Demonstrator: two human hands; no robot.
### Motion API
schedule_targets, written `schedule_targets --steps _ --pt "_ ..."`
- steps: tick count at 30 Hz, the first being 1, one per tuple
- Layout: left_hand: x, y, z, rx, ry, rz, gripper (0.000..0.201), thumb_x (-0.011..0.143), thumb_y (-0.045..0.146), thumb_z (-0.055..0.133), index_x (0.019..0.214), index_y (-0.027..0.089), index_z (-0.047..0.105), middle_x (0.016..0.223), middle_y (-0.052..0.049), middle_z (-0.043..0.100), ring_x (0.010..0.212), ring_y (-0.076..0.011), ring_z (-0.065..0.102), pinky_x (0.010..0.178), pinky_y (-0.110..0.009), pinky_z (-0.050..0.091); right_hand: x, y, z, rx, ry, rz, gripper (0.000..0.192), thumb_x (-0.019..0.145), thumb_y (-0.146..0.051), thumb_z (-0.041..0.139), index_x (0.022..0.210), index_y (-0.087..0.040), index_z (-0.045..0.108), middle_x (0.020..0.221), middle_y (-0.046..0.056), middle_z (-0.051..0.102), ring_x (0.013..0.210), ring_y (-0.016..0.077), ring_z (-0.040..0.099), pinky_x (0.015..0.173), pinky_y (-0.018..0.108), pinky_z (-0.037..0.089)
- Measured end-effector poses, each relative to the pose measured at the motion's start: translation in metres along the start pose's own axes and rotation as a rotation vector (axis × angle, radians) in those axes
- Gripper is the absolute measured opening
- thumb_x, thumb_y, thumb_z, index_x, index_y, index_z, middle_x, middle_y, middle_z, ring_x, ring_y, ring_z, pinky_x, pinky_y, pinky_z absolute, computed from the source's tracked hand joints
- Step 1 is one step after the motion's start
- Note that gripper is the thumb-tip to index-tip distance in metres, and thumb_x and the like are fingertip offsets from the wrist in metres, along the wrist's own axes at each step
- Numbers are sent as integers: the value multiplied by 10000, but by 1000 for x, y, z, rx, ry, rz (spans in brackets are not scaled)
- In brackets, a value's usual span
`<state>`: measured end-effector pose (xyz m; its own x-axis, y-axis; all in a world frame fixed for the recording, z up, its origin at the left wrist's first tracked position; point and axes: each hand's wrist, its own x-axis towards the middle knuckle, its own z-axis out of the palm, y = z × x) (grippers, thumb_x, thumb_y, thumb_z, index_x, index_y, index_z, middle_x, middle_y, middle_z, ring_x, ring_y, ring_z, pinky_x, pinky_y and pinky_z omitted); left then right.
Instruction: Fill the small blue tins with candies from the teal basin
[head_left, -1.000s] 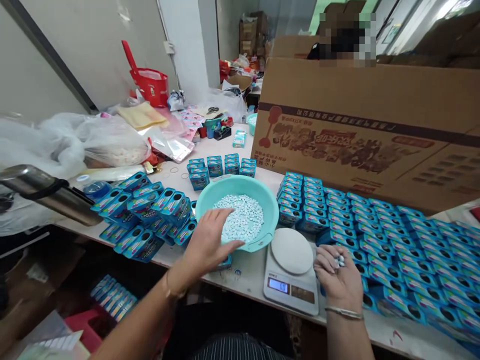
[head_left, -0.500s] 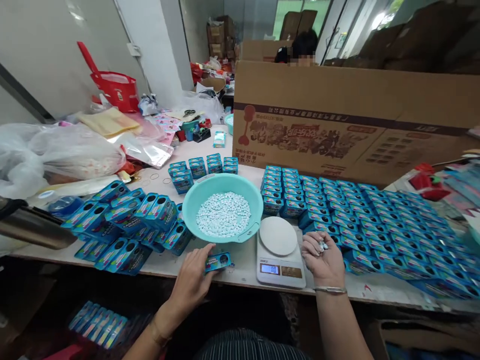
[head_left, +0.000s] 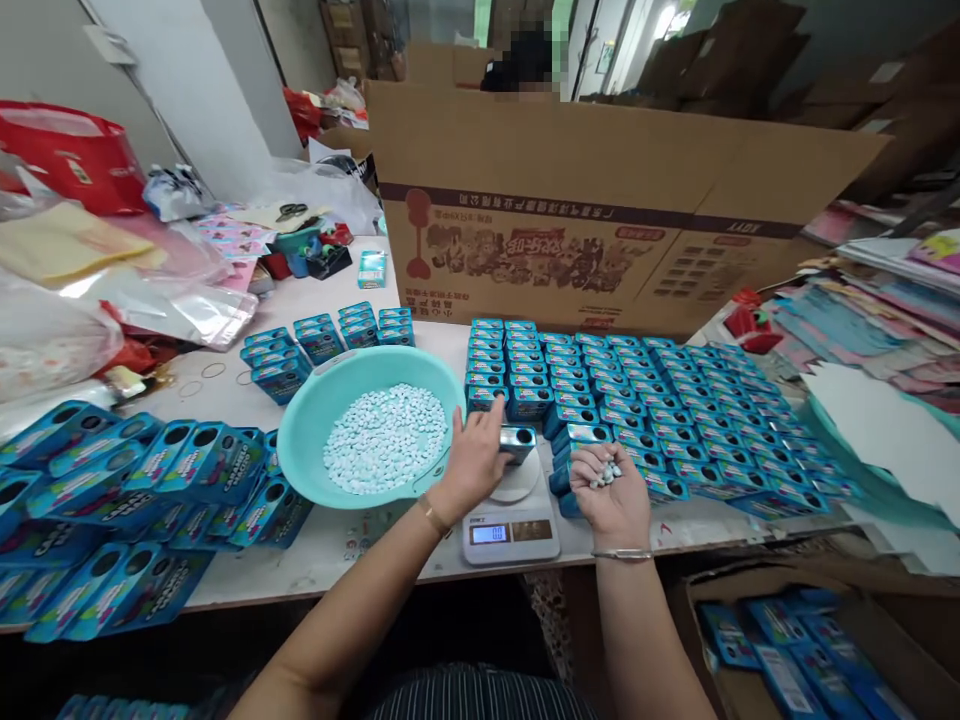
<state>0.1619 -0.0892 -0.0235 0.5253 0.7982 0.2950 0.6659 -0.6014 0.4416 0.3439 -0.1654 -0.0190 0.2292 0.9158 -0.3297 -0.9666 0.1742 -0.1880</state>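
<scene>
Left hand (head_left: 471, 462) was curled around one small blue tin (head_left: 517, 441), holding it right over the white platform of the one kitchen scale (head_left: 511, 520). Couldn't tell if the tin was actually touching the plate. Right hand (head_left: 611, 495) sat palm up just right of the scale, fingers cupped around a little heap of pale tablets (head_left: 604, 473), too small to count. One bracelet on each wrist.

Just left of the scale, one teal bowl (head_left: 319, 420) on the tabletop (head_left: 330, 555) with a loose pile of the same tablets, way too many to count. Behind the bowl, four short stacks of tins (head_left: 328, 336). Right of the scale, rows of blue tins (head_left: 660, 400) packed tight, easily several dozen, exact count not possible. Far left, another jumbled heap of tins (head_left: 142, 500) lying on their sides. Behind all that, one big printed cardboard box (head_left: 600, 200) standing upright, with another person's head (head_left: 525, 62) showing above it. Bottom right, one open carton (head_left: 795, 650) with more blue tins inside.
</scene>
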Motion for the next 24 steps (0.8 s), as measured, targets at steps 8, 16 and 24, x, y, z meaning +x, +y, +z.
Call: schedule_targets --steps 8,16,24 --pt "-83 -15 -88 -288 724 -167 905 735 247 788 1493 251 293 1454 -122 450 1360 -299 431 1155 -503 331 9 -1 7 -84 64 -109 204 924 -283 496 739 -213 448 612 -50 473 490 76 463 421 172 405" --pt "-116 -32 -70 -482 715 -364 684 759 196 757 1382 269 484 1337 -83 555 1243 -248 557 1064 -426 477 22 6 27 -145 38 -108 342 1006 -333 341 716 -205 468 531 -70 396 352 53 315 312 165 259" --pt "-78 -17 -52 -498 437 -141 579 832 228 684 1369 261 467 1287 -83 563 1159 -220 583 972 -407 541 35 19 39 -260 26 -135 317 953 -353 503 677 -207 449 489 -101 328 325 47 270 289 164 233"
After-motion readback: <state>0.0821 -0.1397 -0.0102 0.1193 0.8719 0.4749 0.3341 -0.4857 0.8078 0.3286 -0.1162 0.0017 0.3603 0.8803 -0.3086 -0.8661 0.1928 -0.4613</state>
